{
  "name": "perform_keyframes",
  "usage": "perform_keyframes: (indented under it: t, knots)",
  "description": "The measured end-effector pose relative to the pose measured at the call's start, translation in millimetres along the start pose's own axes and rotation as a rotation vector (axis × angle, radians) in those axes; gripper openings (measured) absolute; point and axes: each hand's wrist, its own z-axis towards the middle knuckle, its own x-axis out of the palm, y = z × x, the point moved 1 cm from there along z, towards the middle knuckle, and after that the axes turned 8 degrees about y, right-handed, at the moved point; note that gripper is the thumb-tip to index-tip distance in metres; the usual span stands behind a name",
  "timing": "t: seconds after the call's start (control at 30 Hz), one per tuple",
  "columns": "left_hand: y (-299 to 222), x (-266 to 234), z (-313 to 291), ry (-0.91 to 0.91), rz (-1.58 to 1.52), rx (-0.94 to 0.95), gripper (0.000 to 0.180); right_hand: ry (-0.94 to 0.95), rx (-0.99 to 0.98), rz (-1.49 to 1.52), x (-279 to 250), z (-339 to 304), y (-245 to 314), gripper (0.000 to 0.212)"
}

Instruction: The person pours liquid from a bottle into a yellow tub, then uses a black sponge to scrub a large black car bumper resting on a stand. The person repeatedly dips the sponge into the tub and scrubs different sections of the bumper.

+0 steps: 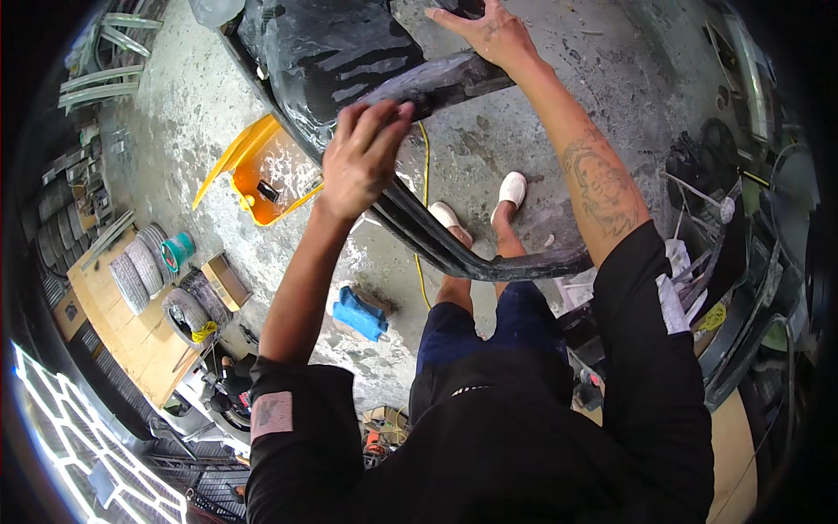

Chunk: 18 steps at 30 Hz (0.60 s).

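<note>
1. Nearest me, my left hand (362, 157) lies flat, fingers pressed on the black car body panel's (332, 52) rim.
2. My right hand (489, 35) curls over its far bar.
3. Panel hangs above the concrete floor (175, 113); it looks bulky, flexible, wet-slick, so edges suit best.

I see even daylight on the concrete floor (541, 140), glare at seven o'clock, a dark bent fisheye rim, my moving left hand (362, 162) slightly blurred.
</note>
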Motion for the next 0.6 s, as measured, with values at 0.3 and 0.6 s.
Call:
perform_keyframes:
  t: [0.3,0.6]
  knots:
    - [4,5,-6,0.017,0.015,-0.007,0.038,0.103,-0.085,0.047,-6,-1,8,0.084]
    - [9,10,-8,0.022,0.028,0.048,0.049,0.089,-0.063,0.026,-2,-2,11,0.079]
